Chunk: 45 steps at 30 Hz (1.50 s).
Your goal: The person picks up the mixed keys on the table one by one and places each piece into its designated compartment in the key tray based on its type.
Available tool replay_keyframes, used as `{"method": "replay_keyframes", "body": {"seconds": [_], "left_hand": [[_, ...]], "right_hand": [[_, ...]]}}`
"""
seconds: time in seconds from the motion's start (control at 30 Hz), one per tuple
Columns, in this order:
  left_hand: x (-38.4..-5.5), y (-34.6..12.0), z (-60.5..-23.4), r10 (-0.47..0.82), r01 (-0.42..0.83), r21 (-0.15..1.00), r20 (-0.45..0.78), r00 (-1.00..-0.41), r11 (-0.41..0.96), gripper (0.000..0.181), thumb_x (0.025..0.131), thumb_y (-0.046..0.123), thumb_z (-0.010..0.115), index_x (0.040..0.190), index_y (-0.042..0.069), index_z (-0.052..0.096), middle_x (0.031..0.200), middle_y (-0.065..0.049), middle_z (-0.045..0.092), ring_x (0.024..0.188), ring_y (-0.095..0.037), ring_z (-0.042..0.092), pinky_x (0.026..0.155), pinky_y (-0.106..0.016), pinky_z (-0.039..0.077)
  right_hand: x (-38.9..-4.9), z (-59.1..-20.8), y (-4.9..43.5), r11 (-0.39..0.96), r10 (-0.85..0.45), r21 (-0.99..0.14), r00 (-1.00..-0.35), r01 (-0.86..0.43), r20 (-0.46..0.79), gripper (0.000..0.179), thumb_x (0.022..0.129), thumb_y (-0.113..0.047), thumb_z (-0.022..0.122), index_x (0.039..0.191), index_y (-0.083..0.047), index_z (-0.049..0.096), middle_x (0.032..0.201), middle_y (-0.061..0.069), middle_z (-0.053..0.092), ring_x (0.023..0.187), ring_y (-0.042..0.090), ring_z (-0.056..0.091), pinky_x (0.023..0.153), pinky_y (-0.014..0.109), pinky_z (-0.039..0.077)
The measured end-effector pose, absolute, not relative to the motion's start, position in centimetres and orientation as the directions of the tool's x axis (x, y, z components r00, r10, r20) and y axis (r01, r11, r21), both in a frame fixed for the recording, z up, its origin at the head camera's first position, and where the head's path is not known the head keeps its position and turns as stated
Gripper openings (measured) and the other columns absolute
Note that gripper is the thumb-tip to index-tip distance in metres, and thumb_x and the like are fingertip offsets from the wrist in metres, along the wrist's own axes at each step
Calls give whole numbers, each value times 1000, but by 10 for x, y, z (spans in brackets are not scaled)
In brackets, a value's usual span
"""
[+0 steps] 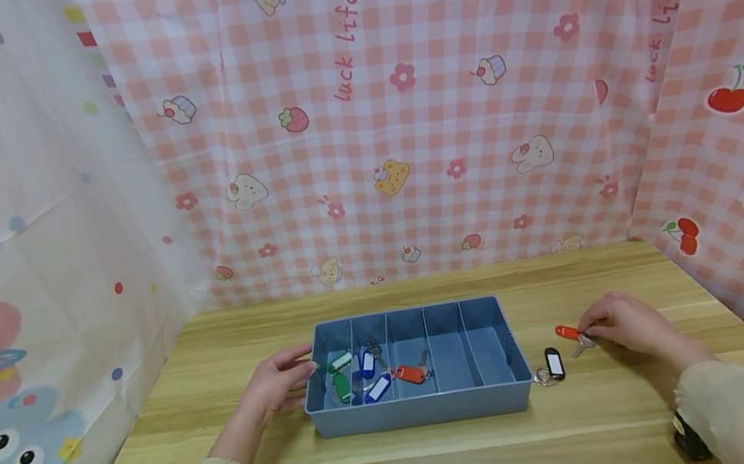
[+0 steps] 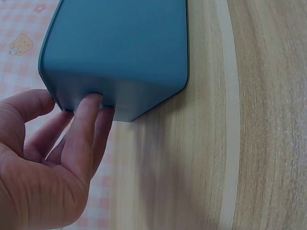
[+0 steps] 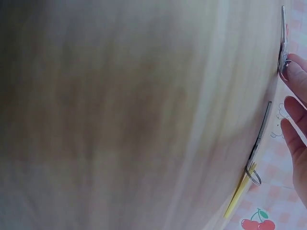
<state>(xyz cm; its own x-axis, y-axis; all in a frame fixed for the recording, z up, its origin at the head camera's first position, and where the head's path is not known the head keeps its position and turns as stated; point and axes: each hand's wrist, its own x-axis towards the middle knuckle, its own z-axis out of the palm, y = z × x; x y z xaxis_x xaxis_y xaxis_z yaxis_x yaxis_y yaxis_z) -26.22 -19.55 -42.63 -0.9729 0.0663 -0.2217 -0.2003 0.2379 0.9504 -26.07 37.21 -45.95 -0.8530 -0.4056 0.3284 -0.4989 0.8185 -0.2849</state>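
Note:
A blue-grey divided box stands on the table. My left hand is at its left end, with fingertips against the end wall and the thumb at the rim. To the right of the box, my right hand pinches a key with an orange-red tag by its ring, close over the table. Between that hand and the box lies a key with a black tag. In the right wrist view, a yellow-tagged key lies near the right fingers; the head view does not show it.
The box's left compartment holds green tags with keys, the second blue tags with keys, the third an orange-red tag with a key. A checked curtain hangs behind the wooden table, with more cloth on both sides.

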Motion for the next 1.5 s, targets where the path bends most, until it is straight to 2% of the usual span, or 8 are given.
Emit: {"method": "replay_keyframes", "body": {"seconds": [0.5, 0.67, 0.9, 1.1, 1.37, 1.5], "left_hand": [[-259, -195, -424, 48, -204, 950, -221, -974, 234, 47, 97, 8, 63, 142, 1, 52, 128, -24, 60, 105, -36, 65, 76, -45, 58], [-260, -195, -426, 36, -209, 947, -224, -974, 245, 46, 96, 8, 64, 141, 1, 54, 126, -22, 61, 103, -34, 66, 76, -44, 58], [-261, -196, -426, 30, -210, 946, -225, -974, 248, 46, 96, 9, 65, 140, 2, 55, 126, -22, 62, 102, -31, 67, 77, -45, 58], [-261, -195, -426, 39, -203, 948, -219, -975, 243, 46, 96, 9, 65, 140, 2, 55, 127, -23, 61, 102, -32, 67, 77, -45, 58], [-260, -196, -425, 32, -203, 947, -218, -975, 248, 46, 96, 9, 65, 140, 2, 55, 128, -24, 61, 104, -33, 66, 79, -47, 57], [-261, -196, -426, 31, -207, 947, -221, -975, 244, 46, 96, 9, 65, 140, 2, 55, 127, -24, 61, 104, -33, 66, 78, -46, 57]], "right_hand": [[-260, -452, 372, 804, -367, -354, -867, -478, 336, 17, 84, -3, 76, 82, -20, 74, 79, -15, 67, 74, 2, 56, 68, 32, 49], [-259, -449, 371, 822, -326, -355, -878, -446, 350, 15, 86, -4, 75, 83, -19, 73, 78, -15, 65, 75, 5, 54, 69, 35, 47], [-257, -446, 371, 833, -293, -368, -894, -413, 340, 13, 89, -3, 72, 84, -15, 73, 81, -2, 69, 81, 13, 56, 72, 40, 48], [-256, -445, 370, 839, -260, -387, -906, -383, 334, 16, 89, -2, 72, 84, -18, 72, 83, -7, 67, 83, 16, 57, 72, 40, 48], [-255, -448, 370, 820, -262, -382, -874, -425, 409, 14, 90, -7, 73, 81, -19, 72, 81, -12, 64, 77, 6, 55, 66, 33, 47], [-255, -447, 370, 829, -225, -400, -887, -392, 403, 12, 92, -10, 71, 83, -18, 73, 80, -11, 64, 77, 9, 56, 66, 33, 47]]}}
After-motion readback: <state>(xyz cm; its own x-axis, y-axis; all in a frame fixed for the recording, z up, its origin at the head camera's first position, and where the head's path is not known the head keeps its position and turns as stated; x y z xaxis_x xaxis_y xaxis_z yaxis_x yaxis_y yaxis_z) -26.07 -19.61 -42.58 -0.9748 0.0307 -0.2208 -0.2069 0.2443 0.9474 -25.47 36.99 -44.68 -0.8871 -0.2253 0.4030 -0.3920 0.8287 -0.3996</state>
